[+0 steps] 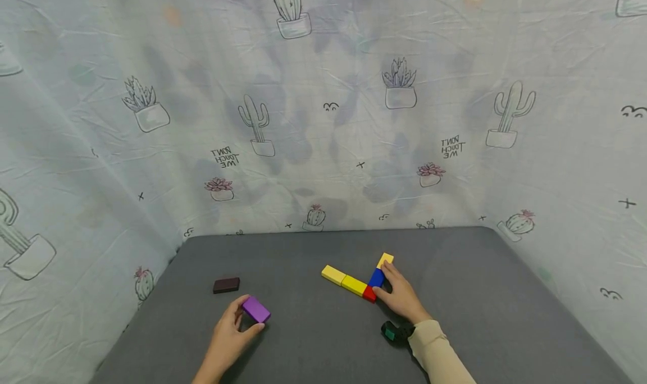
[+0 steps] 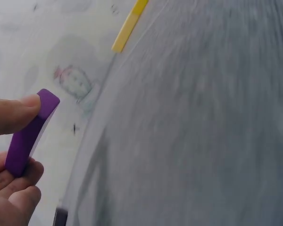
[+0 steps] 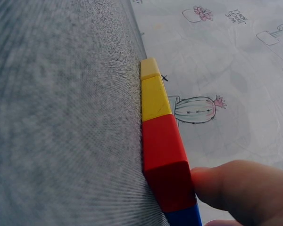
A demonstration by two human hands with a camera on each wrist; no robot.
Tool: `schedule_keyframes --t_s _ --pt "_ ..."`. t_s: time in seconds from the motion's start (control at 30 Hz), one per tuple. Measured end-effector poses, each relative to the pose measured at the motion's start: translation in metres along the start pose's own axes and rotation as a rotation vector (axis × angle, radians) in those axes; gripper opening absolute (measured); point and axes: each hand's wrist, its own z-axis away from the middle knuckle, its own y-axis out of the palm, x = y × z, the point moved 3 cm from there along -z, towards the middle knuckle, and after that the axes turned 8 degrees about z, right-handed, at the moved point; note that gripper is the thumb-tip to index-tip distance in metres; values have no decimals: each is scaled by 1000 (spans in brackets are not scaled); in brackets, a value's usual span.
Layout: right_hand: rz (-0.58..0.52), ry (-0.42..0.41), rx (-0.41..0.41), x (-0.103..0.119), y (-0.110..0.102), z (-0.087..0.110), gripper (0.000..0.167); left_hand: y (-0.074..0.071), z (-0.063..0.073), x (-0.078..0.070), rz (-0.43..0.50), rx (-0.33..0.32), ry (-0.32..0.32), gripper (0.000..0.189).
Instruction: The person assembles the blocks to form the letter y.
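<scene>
My left hand (image 1: 229,333) holds a purple block (image 1: 256,309) above the table, with the thumb on one end and fingers on the other. In the left wrist view the block (image 2: 30,134) stands tilted in that grip. On the right, blocks form a V on the table: a pale yellow block (image 1: 333,274), a yellow block (image 1: 354,285), a red block (image 1: 370,294), a blue block (image 1: 376,278) and another pale yellow block (image 1: 386,259). My right hand (image 1: 401,295) rests against the blue arm. Its thumb touches the red block (image 3: 165,141) near the corner.
A dark brown block (image 1: 226,285) lies on the grey table (image 1: 303,344) at the left. A black device with a green face (image 1: 391,332) sits by the right wrist. Patterned cloth (image 1: 323,131) rises behind the table and along its sides.
</scene>
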Motion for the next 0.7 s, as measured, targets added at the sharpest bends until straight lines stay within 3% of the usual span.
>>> schedule_keyframes --t_s 0.5,0.7 --pt "-5 8 -4 -3 -1 -2 73 69 -18 -24 51 244 189 70" --pt "1 1 0 -1 1 0 73 92 -19 -32 60 338 205 71"
